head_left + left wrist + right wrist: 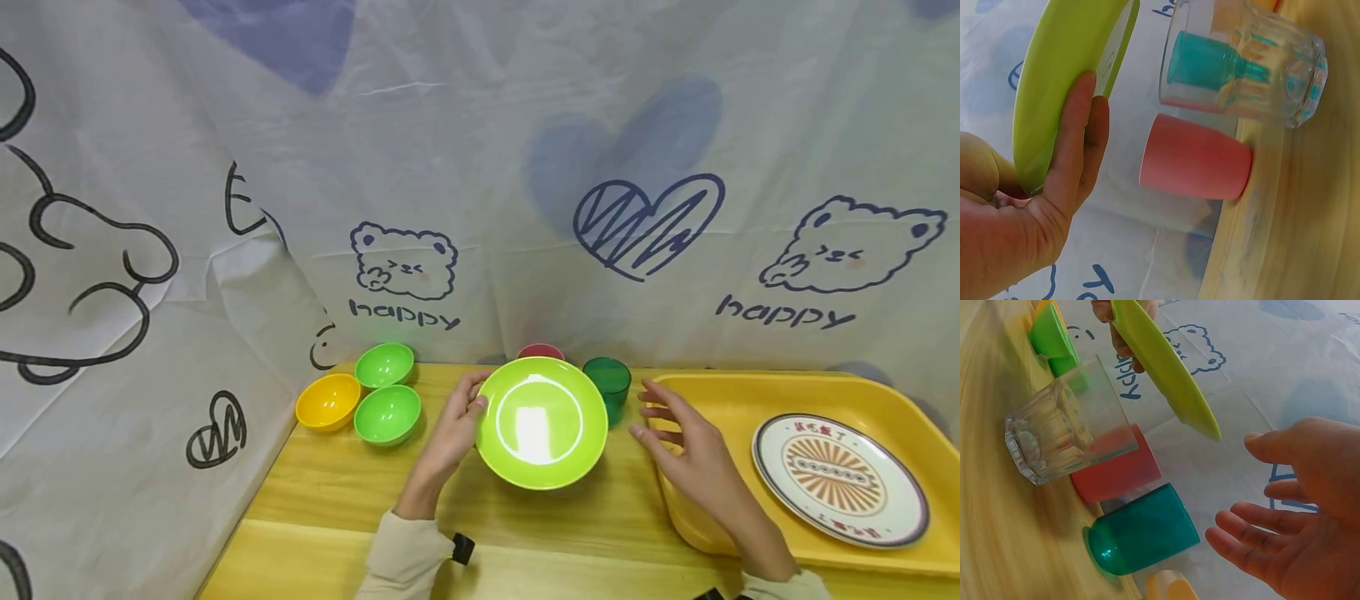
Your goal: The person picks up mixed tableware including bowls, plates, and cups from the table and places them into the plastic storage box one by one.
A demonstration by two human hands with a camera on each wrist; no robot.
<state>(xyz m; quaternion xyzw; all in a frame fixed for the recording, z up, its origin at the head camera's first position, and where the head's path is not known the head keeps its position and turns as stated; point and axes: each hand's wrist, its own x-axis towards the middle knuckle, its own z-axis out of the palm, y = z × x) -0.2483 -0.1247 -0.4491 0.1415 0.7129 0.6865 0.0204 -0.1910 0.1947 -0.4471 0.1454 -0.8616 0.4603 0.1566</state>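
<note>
A lime-green plate (540, 421) is held up over the table by my left hand (453, 429), thumb on top and fingers beneath its left rim. My right hand (693, 454) is apart from the plate, its fingers spread, near the left edge of the yellow tray. Below the plate stands a clear glass (1063, 425), mostly hidden from the head view. Behind it are a pink cup (1194, 156) and a teal cup (609, 383), both upright on the table.
Two green bowls (387, 414) and an orange bowl (328, 402) sit together at the table's left. On the right lies a yellow tray (705, 533) bearing a white patterned plate (840, 481). A printed cloth (487, 150) hangs along the table's back edge.
</note>
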